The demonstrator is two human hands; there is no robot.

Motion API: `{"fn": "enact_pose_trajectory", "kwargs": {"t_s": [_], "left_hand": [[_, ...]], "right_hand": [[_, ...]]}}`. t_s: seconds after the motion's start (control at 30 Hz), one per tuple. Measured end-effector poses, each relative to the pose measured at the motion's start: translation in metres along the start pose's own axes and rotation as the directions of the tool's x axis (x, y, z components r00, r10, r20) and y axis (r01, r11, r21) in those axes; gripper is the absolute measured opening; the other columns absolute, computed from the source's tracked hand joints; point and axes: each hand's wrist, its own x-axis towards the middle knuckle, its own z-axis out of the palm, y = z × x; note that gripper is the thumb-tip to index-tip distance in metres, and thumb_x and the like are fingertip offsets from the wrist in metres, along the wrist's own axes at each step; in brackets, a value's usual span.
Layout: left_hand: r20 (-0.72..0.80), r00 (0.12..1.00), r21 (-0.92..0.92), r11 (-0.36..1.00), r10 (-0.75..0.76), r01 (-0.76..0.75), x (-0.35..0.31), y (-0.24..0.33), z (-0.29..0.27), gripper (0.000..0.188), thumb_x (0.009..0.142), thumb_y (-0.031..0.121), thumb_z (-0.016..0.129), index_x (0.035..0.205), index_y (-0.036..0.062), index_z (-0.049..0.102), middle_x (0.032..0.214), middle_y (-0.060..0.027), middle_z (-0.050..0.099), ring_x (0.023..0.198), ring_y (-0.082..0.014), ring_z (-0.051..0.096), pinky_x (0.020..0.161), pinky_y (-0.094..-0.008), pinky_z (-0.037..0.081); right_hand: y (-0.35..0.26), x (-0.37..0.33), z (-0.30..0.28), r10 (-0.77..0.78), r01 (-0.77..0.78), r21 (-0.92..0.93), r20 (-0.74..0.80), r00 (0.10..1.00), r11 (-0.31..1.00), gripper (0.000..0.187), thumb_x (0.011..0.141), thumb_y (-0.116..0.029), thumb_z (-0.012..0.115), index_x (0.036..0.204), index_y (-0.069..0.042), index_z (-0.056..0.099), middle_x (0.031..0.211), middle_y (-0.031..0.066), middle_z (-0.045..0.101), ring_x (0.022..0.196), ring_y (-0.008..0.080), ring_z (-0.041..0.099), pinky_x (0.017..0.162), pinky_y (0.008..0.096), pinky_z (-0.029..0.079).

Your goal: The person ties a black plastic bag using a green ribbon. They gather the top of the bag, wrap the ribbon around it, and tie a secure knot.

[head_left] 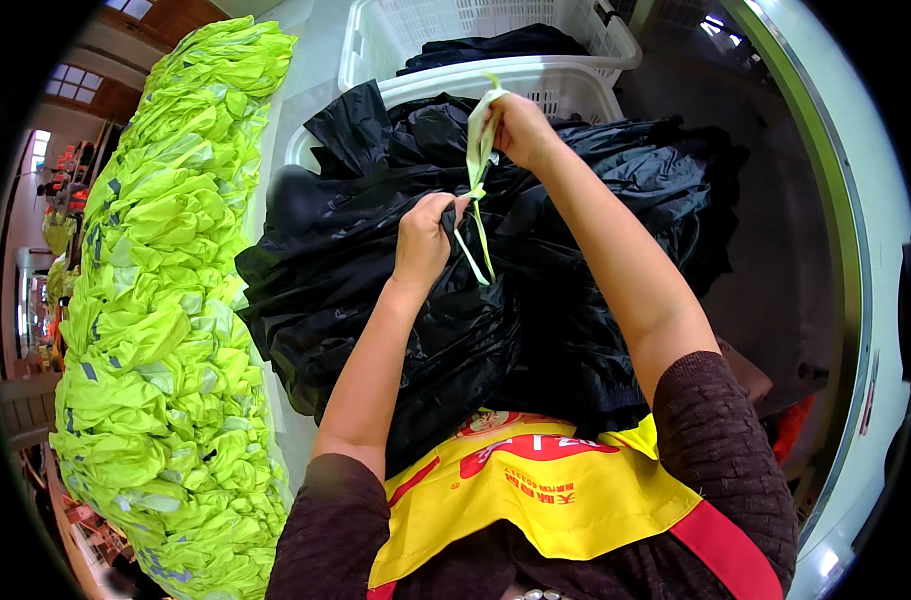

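From the head camera, both hands work over a heap of black fabric [536, 270] that fills the middle of the picture. The left hand [423, 235] is closed in a fist, pinching a pale green strip [475, 165] near its knot, with two loose ends of the strip hanging just below the fist. The right hand [521, 128] is higher and farther from the body, its fingers pressed together around the upper end of the same strip, which runs nearly upright and taut between the two hands. The strip lies against the black fabric, above the heap's centre.

The fabric spills out of a white plastic basket [566, 85], and a second white basket [406, 25] holding more dark cloth stands just behind it. Along the left, a long pile of fluorescent yellow vests [166, 300] lies on the pale surface [311, 60]. At the lower edge is the person's yellow and red apron [556, 500].
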Motion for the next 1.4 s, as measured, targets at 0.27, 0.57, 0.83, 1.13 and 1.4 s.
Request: {"fn": "enact_pose_trajectory", "kwargs": {"t_s": [0.27, 0.57, 0.83, 1.13, 1.4], "left_hand": [[0.014, 0.972, 0.072, 0.969, 0.235, -0.235, 0.022, 0.025, 0.02, 0.017, 0.079, 0.007, 0.066, 0.071, -0.002, 0.054, 0.074, -0.0138, 0.057, 0.069, -0.0312, 0.057, 0.062, -0.0352, 0.045], [0.102, 0.98, -0.202, 0.962, -0.169, 0.187, 0.076, 0.024, 0.032, 0.034, 0.084, 0.024, 0.065, 0.064, -0.0023, 0.059, 0.064, -0.0117, 0.055, 0.058, -0.0244, 0.055, 0.055, -0.0326, 0.042], [0.094, 0.969, -0.313, 0.917, -0.23, 0.248, 0.132, 0.024, 0.058, 0.039, 0.087, 0.035, 0.059, 0.066, 0.0033, 0.06, 0.058, -0.002, 0.055, 0.054, -0.0099, 0.049, 0.052, -0.0247, 0.038], [0.349, 0.702, -0.852, 0.101, -0.621, 0.513, 0.107, -0.009, 0.055, 0.031, 0.091, 0.033, 0.055, 0.071, 0.0107, 0.046, 0.066, -0.0034, 0.054, 0.065, -0.018, 0.056, 0.068, -0.0338, 0.047], [0.404, 0.82, -0.629, 0.528, -0.405, 0.571, 0.096, 0.005, 0.049, 0.024, 0.086, 0.014, 0.059, 0.107, 0.0003, 0.058, 0.07, 0.0004, 0.055, 0.068, -0.0097, 0.054, 0.067, -0.0264, 0.045]], "right_hand": [[-0.045, 0.031, -0.032, 0.178, 0.024, 0.388, -0.476, 0.861, 0.921, 0.026, 0.091, -0.011, 0.037, 0.113, 0.001, 0.043, 0.089, 0.0147, 0.055, 0.07, 0.0275, 0.059, 0.058, 0.046, 0.053], [-0.097, 0.024, 0.008, -0.255, 0.174, -0.446, -0.128, 0.959, 0.878, 0.027, 0.089, -0.009, 0.045, 0.113, 0.002, 0.052, 0.083, 0.017, 0.062, 0.071, 0.0222, 0.064, 0.065, 0.0355, 0.056], [-0.063, 0.029, -0.005, -0.001, 0.003, 0.005, -0.193, 0.981, 1.0, 0.027, 0.094, -0.009, 0.032, 0.106, 0.006, 0.051, 0.084, 0.0194, 0.06, 0.073, 0.0271, 0.062, 0.067, 0.038, 0.055], [-0.081, 0.021, -0.009, -0.094, 0.147, 0.208, -0.246, 0.965, 0.967, 0.026, 0.092, -0.005, 0.035, 0.109, 0.005, 0.052, 0.086, 0.0133, 0.058, 0.063, 0.0163, 0.052, 0.058, 0.0327, 0.048], [-0.083, -0.019, 0.037, -0.16, 0.159, -0.024, -0.033, 0.987, 0.987, 0.025, 0.085, 0.007, 0.037, 0.099, 0.003, 0.058, 0.08, 0.0076, 0.055, 0.065, 0.0142, 0.051, 0.06, 0.0273, 0.046]]}}
